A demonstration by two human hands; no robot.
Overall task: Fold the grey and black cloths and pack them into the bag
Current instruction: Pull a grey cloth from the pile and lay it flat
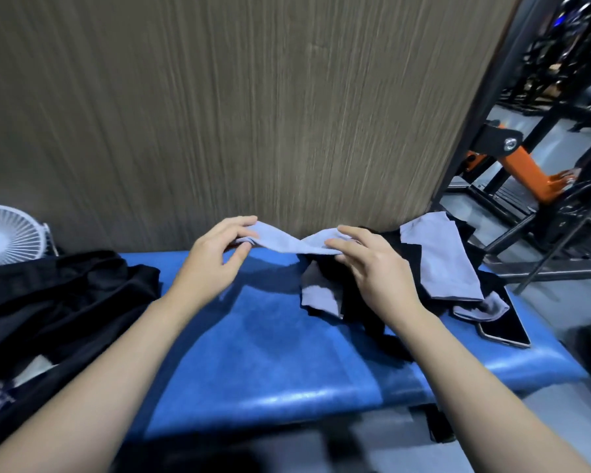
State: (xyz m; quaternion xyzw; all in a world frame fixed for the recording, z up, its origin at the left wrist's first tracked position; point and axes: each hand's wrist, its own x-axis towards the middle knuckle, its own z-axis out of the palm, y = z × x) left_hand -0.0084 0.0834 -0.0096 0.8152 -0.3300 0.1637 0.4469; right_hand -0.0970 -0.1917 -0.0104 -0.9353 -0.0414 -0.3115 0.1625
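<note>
Two hands, left hand [215,257] and right hand [372,268], pinch a twisted grey cloth [287,244] at its ends, mid-frame above a blue bench [270,353]; black bag [48,302] sits lower left, partly cut off; motion blur softens details.

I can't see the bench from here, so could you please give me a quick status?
Left hand and right hand both pinching one grey cloth, held above blue bench. Unfolded pile right, black bag left. Nothing blocking.
</note>
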